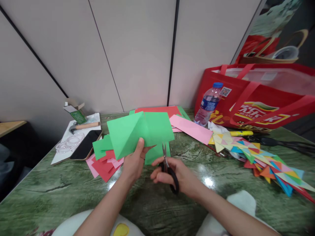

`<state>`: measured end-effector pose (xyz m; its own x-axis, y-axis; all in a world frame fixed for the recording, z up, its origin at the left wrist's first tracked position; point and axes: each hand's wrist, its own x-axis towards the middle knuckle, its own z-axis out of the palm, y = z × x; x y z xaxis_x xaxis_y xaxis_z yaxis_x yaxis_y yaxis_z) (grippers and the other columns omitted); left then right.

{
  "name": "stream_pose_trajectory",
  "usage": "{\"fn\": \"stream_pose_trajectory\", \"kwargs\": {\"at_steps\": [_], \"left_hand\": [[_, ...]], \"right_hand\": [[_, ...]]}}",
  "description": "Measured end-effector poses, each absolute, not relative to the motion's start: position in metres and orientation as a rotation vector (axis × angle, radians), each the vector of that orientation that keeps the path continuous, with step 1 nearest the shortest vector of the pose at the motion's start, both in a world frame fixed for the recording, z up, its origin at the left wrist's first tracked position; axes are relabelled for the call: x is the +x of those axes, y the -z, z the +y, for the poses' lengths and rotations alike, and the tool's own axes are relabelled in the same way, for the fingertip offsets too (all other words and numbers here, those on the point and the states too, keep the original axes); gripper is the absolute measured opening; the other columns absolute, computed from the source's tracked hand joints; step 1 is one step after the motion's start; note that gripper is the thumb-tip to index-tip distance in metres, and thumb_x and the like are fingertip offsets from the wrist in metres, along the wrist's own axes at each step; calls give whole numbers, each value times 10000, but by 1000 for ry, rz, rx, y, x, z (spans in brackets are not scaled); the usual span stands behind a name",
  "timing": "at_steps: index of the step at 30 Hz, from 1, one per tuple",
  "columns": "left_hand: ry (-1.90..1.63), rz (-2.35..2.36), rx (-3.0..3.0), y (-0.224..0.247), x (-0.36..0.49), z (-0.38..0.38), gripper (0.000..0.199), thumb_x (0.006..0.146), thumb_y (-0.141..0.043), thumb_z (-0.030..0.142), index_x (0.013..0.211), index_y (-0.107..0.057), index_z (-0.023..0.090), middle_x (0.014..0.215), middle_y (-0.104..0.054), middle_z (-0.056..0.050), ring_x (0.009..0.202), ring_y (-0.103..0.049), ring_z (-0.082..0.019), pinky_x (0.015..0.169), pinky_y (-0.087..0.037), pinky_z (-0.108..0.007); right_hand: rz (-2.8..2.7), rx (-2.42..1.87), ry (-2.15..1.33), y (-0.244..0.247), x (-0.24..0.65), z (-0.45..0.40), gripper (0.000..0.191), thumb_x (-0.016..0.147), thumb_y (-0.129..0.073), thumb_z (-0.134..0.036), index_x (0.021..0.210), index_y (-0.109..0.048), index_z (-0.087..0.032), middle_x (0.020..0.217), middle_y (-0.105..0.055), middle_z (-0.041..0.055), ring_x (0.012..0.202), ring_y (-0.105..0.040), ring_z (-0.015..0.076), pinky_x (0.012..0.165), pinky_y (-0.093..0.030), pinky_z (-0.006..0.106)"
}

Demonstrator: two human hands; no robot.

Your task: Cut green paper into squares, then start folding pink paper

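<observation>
My left hand (pixel 135 160) grips a creased sheet of green paper (pixel 128 131), thumb on top, holding it above the table. In my right hand (pixel 172 175) is a pair of scissors (pixel 165 160) with black handles, its blades pointing up and away from me, just below the sheet's right part. Another green piece (pixel 157 154) lies on the table behind the blades. To the left of my left hand, small red paper pieces (pixel 104 167) are heaped with pink and green ones.
A smartphone (pixel 86 145), a hammer (pixel 85 126) and a small green box (pixel 77 113) are at the left. Pink paper strips (pixel 190 128), a water bottle (pixel 208 106), a red bag (pixel 265 98) and colourful folded paper pieces (pixel 263 157) occupy the right.
</observation>
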<state>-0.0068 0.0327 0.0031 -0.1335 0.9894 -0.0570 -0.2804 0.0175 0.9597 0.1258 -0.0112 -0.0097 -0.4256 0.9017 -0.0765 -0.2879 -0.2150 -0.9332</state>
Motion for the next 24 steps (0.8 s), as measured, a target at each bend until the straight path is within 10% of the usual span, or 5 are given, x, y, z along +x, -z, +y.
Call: {"fn": "stream_pose_trajectory", "kwargs": {"at_steps": [24], "left_hand": [[-985, 1786, 1332, -9, -3, 9, 420, 712, -498, 539, 775, -699, 175, 854, -698, -99, 997, -578, -254, 915, -402, -345]], "right_hand": [[-1355, -721, -1750, 9, 126, -16, 460, 569, -746, -400, 885, -534, -142, 701, -534, -13, 578, -427, 88, 529, -333, 218]]}}
